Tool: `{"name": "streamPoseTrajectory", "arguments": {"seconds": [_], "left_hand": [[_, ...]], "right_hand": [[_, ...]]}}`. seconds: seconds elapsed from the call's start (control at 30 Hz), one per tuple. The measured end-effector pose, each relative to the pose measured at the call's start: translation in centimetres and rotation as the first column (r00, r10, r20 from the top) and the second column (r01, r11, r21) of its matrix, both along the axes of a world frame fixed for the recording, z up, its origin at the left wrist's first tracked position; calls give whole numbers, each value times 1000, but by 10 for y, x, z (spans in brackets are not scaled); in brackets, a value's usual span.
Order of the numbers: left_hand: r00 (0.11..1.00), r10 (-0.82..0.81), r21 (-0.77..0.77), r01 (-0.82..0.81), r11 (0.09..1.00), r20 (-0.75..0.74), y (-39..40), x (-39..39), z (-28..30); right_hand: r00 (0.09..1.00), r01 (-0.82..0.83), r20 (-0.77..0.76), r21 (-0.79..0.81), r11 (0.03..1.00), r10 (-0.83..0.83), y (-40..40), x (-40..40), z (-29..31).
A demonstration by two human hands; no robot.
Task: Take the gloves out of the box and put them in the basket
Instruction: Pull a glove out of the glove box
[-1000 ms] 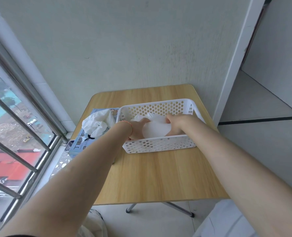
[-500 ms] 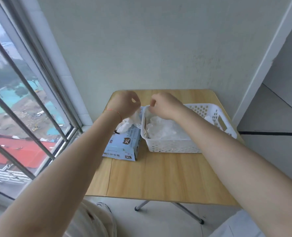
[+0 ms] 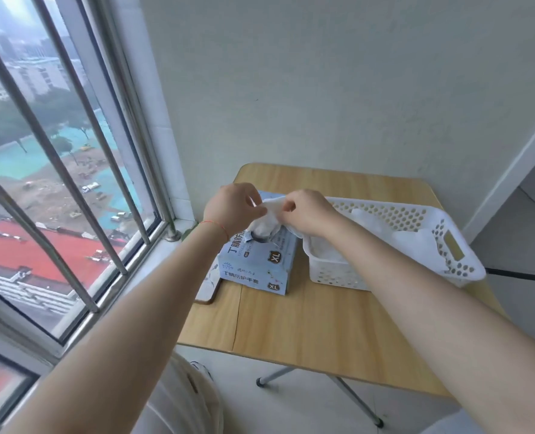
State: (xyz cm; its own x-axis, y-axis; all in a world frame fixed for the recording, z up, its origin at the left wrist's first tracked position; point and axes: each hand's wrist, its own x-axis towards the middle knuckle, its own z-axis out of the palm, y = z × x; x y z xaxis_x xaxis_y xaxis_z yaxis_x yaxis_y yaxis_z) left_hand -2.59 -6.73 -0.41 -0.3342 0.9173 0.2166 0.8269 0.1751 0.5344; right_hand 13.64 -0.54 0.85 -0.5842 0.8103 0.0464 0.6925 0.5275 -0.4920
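**A:** What is the biggest thing here?

**B:** The wooden table [image 3: 306, 321]. It stands by a wall, next to a window [image 3: 56, 183] with metal bars.

**A:** What is on it?

**B:** A white basket [image 3: 454, 264] with holes sits on the right side. Some white gloves [image 3: 413, 242] lie inside it. Just beside it, on the left, is a light blue box [image 3: 259, 261] that says XL.

**A:** Where are the hands?

**B:** Both are above the box. The left hand [image 3: 231, 208] pinches a white glove [image 3: 267, 219] with its fingertips. The right hand [image 3: 306, 211] pinches the same glove from the other side. The glove hangs between them and its lower end reaches down into the hole on top of the box.

**A:** Anything small?

**B:** A thin red string [image 3: 216, 225] goes around the left wrist.
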Motion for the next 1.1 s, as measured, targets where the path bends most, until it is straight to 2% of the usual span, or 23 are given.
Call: {"name": "streamPoseTrajectory", "arguments": {"seconds": [0.07,0.13,0.2,0.3,0.4,0.57,0.73,0.83,0.9,0.97,1.03,1.1], "left_hand": [[1000,1,23,-2,1000,29,-1,-3,1],[999,-11,22,10,1000,43,-4,-6,1],[998,-24,21,23,1000,65,-5,-8,-1],[998,-16,21,14,1000,57,-8,-12,-4],[999,6,48,-9,999,51,-10,-16,-3],[996,30,112,-39,993,82,-10,-10,5],[961,29,131,-67,989,274,-12,-8,9],[943,24,162,-82,983,332,-13,-6,13],[945,13,202,-83,976,326,-12,-3,20],[950,-32,248,-49,968,312,-11,2,29],[942,-112,278,21,960,315,-11,10,37],[925,-154,289,51,956,347,-11,18,40]], "right_hand": [[996,-24,-83,-62,998,18,-4,1,3],[996,-52,-76,-102,993,45,-8,0,5],[997,-50,-60,-56,997,47,-10,-3,3],[991,23,-136,38,999,-18,-5,-4,3],[979,60,-194,15,998,-56,-2,0,8],[952,86,-281,-131,988,-121,-2,4,10],[891,119,-392,-289,950,-231,-5,10,11],[838,123,-464,-351,928,-287,-7,11,13],[828,104,-500,-309,945,-254,-9,10,16],[851,24,-511,-201,979,-125,-11,9,22],[890,-74,-455,-86,994,27,-14,5,29],[924,-98,-372,3,995,92,-17,-1,33]]}}
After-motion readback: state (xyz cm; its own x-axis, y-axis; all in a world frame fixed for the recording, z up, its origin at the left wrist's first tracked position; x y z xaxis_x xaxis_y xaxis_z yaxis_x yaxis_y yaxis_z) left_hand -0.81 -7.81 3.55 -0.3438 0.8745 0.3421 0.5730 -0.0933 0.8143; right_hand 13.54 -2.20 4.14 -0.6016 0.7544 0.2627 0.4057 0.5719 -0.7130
